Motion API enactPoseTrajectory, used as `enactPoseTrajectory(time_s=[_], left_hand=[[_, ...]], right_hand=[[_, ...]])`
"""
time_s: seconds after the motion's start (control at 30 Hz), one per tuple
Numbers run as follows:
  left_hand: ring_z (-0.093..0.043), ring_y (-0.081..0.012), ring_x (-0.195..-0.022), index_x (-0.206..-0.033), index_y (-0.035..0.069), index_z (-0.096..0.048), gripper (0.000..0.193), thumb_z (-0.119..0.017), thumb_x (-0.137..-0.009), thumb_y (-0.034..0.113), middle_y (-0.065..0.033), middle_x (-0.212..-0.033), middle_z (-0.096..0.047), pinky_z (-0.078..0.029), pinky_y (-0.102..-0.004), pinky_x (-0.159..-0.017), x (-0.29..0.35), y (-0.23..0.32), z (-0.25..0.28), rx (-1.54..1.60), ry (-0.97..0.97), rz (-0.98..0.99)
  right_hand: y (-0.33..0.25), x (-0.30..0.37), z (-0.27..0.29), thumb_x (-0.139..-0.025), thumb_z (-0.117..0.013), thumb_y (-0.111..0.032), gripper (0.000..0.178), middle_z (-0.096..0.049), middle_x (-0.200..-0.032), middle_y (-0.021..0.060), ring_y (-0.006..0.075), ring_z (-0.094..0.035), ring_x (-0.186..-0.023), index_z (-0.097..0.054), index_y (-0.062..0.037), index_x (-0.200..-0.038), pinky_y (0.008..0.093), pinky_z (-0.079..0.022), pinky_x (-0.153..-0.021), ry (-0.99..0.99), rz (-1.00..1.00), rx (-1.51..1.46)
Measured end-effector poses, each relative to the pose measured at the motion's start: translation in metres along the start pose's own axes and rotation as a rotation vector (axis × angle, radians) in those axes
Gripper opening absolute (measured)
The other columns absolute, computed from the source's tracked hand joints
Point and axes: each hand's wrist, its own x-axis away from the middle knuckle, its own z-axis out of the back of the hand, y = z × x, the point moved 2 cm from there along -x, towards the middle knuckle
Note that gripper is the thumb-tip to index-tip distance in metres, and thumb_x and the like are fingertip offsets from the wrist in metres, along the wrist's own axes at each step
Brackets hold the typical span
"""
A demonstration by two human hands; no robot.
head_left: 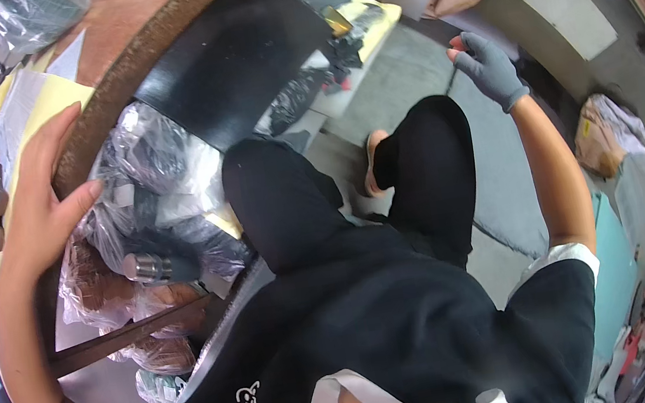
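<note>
My left hand [58, 187] is bare, with thumb and fingers apart. It rests over the rusty rim [127, 68] of a table on the left and holds nothing. Beside its fingertips lie yellow and grey sheets [32, 99]. My right hand [490, 69] wears a grey glove with bare fingertips. It hangs in the air to the right of my knees, its fingers loosely bent and slightly apart, with no object visible in it.
Below the rim are clear plastic bags [153, 156], a metal-ended cylinder [150, 267] and a brown bar [130, 334]. A black panel [242, 55] lies ahead of my left knee. Grey floor [501, 166] shows at right, with a crumpled bag [600, 135] farther right.
</note>
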Motion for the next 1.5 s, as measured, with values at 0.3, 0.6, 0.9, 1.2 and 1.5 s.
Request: enactPoseTrajectory(time_s=[0.3,0.6,0.9,1.2,1.5], left_hand=[[-0.036,-0.0262,-0.129,-0.126,-0.001,-0.046,0.061,-0.065,-0.075,0.027,-0.0148,-0.135,-0.043,-0.023,-0.0363,-0.108,-0.016,-0.02,0.002,0.32,-0.072,-0.003],[-0.046,-0.0247,-0.115,-0.129,0.0,-0.042,0.069,-0.066,-0.074,0.034,-0.0141,-0.119,-0.05,-0.031,-0.0359,-0.102,-0.046,0.024,0.011,0.189,0.027,0.221],[-0.033,-0.0298,-0.132,-0.136,0.001,-0.036,0.081,-0.061,-0.075,0.047,-0.0179,-0.137,-0.04,-0.022,-0.0384,-0.109,-0.308,0.065,-0.012,-0.042,-0.018,-0.225],[-0.032,-0.0358,-0.133,-0.135,-0.005,-0.037,0.068,-0.057,-0.084,0.036,-0.0252,-0.141,-0.033,-0.023,-0.0422,-0.108,-0.376,0.077,-0.071,0.412,-0.236,-0.144],[-0.041,-0.0385,-0.125,-0.128,0.001,-0.048,0.068,-0.07,-0.066,0.019,-0.0147,-0.123,-0.055,-0.022,-0.0559,-0.104,-0.376,0.079,-0.074,0.356,-0.197,-0.252]], right_hand=[[0.036,0.042,-0.032,-0.082,-0.059,-0.049,0.054,-0.062,-0.107,0.0191,0.0339,-0.06,-0.1,-0.059,-0.003,-0.11,0.0405,-0.047,-0.085,-0.313,-0.159,0.258],[0.061,0.017,-0.081,-0.08,-0.057,-0.045,0.046,-0.06,-0.097,0.0197,0.0386,-0.057,-0.09,-0.06,-0.0033,-0.099,0.0451,-0.046,-0.079,-0.519,0.357,0.169],[0.095,-0.005,-0.094,-0.077,-0.057,-0.038,0.033,-0.058,-0.089,0.0131,0.0323,-0.057,-0.081,-0.059,-0.0061,-0.086,0.0438,-0.046,-0.072,-0.851,0.826,-0.037],[0.163,-0.015,-0.088,-0.076,-0.066,-0.04,0.045,-0.059,-0.105,0.014,0.0316,-0.059,-0.091,-0.061,-0.0046,-0.102,0.0401,-0.05,-0.075,-0.992,0.624,-0.389],[0.15,-0.05,-0.096,-0.083,-0.058,-0.039,0.042,-0.059,-0.103,0.0166,0.0342,-0.057,-0.096,-0.059,-0.0052,-0.107,0.0422,-0.048,-0.081,-1.212,0.513,-0.427]])
